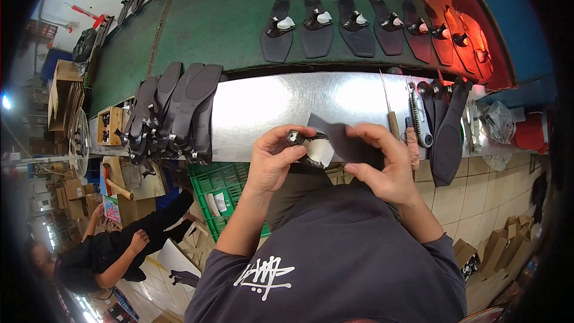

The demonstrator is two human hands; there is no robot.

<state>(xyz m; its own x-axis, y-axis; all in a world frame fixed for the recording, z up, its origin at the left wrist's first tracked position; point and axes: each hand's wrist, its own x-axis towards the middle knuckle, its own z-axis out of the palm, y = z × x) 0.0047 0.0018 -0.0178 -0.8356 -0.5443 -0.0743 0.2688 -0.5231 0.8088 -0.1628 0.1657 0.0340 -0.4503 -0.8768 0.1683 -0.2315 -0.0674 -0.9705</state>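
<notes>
Steadiness should help: centre-frame, left hand (270, 158) pinches glossy black, white-lined strap (319, 152); right hand (387, 173) grips bent, dark-grey sandal sole (353, 145).

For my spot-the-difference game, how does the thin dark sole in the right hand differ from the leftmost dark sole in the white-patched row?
The thin dark sole is held up in the right hand; the row's leftmost dark sole lies on the green table. That hand partly covers the first, while the second shows most of its outline. Both are dark.

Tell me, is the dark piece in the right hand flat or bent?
Bent: the dark piece shows a curved upper edge.
</notes>
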